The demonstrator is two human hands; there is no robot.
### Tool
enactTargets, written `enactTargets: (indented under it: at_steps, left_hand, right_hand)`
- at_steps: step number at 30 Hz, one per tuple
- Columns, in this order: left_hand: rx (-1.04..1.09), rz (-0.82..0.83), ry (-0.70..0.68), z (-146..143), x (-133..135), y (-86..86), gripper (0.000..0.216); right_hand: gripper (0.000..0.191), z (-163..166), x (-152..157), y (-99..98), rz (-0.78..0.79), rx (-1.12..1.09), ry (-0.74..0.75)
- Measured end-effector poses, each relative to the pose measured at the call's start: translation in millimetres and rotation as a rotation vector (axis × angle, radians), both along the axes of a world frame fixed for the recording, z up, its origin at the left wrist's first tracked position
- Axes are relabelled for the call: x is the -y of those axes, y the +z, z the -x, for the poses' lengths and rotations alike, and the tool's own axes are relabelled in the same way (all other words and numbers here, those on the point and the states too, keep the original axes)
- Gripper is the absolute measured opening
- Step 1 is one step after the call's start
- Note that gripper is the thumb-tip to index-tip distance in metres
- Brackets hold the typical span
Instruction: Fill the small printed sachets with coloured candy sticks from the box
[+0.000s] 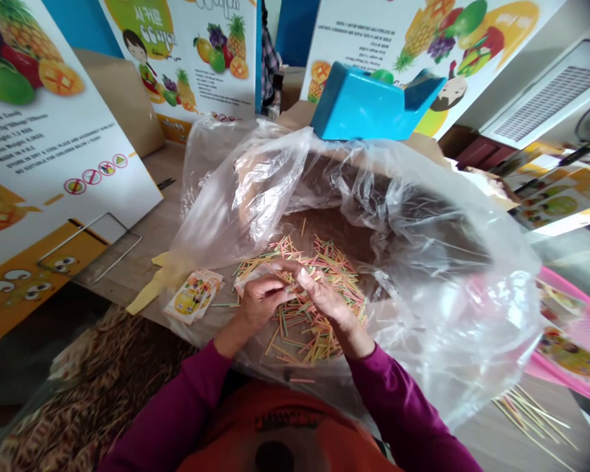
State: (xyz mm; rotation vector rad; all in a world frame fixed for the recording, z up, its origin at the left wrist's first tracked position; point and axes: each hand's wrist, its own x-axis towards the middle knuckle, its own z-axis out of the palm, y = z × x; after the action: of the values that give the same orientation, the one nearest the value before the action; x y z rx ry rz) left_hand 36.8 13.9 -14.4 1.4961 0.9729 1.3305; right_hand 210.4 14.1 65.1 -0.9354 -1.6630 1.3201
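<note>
Both of my hands meet over a loose heap of thin coloured candy sticks (332, 328) lying in a clear plastic liner. My left hand (263, 298) is closed around a small printed packet (250, 275), which shows pale behind the knuckles. The fingers of my right hand (327, 298) are bent together close to the left fingertips; a few stick ends seem to show at them, though I cannot make out exactly what they grip. To the left of my left hand lies a small stack of flat fruit-printed packets (194, 296).
A clear plastic liner (452, 288) spreads over an open carton and the table. On the carton's far edge stands a blue tape dispenser (364, 105). Large printed cartons (54, 144) surround the table. A pink basket (570, 314) and loose sticks (535, 413) are at right.
</note>
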Motion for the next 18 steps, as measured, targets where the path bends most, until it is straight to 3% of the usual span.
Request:
enactTargets:
  at_steps: [5, 8, 13, 15, 18]
  left_hand:
    - [0.097, 0.189, -0.081, -10, 1, 4.6, 0.021]
    - [0.186, 0.265, -0.159, -11, 3, 10.0, 0.024]
    - [0.265, 0.315, -0.212, -5, 13, 10.7, 0.025]
    - [0.231, 0.315, -0.172, -7, 18, 8.1, 0.024]
    - [0.140, 0.303, -0.137, -14, 24, 0.3, 0.021]
  right_hand:
    - [0.075, 4, -4, -10.6, 0.042, -0.272, -0.122]
    - [0.074, 10, -2, -6.1, 0.055, -0.170, -0.130]
    - [0.055, 14, 4, 6.2, -0.149, 0.116, -0.001]
    - [0.048, 15, 5, -0.7, -0.133, 0.141, 0.011]
    - [0.047, 15, 4, -21.6, -0.042, 0.098, -0.128]
